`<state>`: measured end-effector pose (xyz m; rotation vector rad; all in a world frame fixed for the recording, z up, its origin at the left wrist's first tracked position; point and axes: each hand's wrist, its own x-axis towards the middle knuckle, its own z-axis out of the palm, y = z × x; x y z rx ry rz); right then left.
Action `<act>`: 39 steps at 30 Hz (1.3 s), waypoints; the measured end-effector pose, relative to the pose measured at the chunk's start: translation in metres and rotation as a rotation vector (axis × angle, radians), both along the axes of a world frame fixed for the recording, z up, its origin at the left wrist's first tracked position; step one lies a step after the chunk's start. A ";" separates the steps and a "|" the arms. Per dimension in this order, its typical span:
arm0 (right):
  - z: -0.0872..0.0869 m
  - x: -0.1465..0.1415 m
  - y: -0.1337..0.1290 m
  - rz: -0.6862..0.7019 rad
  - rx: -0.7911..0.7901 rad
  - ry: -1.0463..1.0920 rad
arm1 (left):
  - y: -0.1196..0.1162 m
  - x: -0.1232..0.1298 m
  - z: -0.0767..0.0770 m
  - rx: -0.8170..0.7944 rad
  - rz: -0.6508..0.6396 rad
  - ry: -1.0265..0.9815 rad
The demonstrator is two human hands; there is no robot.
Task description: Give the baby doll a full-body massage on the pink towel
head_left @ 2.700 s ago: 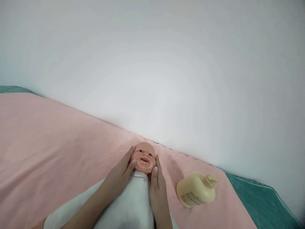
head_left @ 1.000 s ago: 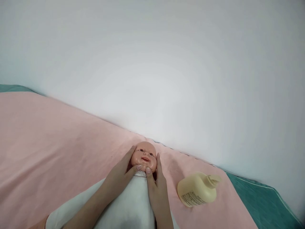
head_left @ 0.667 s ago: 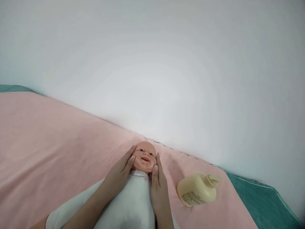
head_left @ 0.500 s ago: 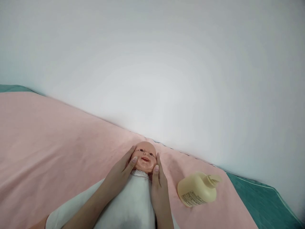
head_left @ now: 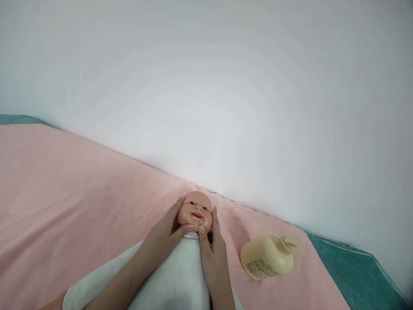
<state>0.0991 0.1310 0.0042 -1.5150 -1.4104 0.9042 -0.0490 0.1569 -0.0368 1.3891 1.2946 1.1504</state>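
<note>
Doll (head_left: 182,262) is lying face-up on the pink sheet (head_left: 80,193), left hand (head_left: 163,239) and right hand (head_left: 213,254) cupping its head (head_left: 197,206), thumbs (head_left: 202,234) on the chin (head_left: 195,224), so any uneven push is risking a sideways twist imo.

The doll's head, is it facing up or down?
Facing up. The doll's head, cupped between the left hand and the right hand, shows its eyes and mouth to the camera.

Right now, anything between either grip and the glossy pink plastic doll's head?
Nothing visible: left grip and right grip both touch the glossy pink plastic doll's head, at its sides and chin. The pale-yellow rounded pump bottle sits apart, on the right grip's outer side, out of the way.
</note>
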 end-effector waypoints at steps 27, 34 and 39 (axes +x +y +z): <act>-0.003 -0.003 0.000 -0.049 0.016 0.092 | -0.001 0.000 0.004 0.009 0.010 0.032; -0.002 -0.002 -0.001 -0.039 0.032 0.028 | -0.004 -0.001 0.011 0.009 0.025 0.053; -0.005 0.002 0.000 -0.023 0.005 0.008 | -0.005 -0.002 0.014 0.054 0.004 0.086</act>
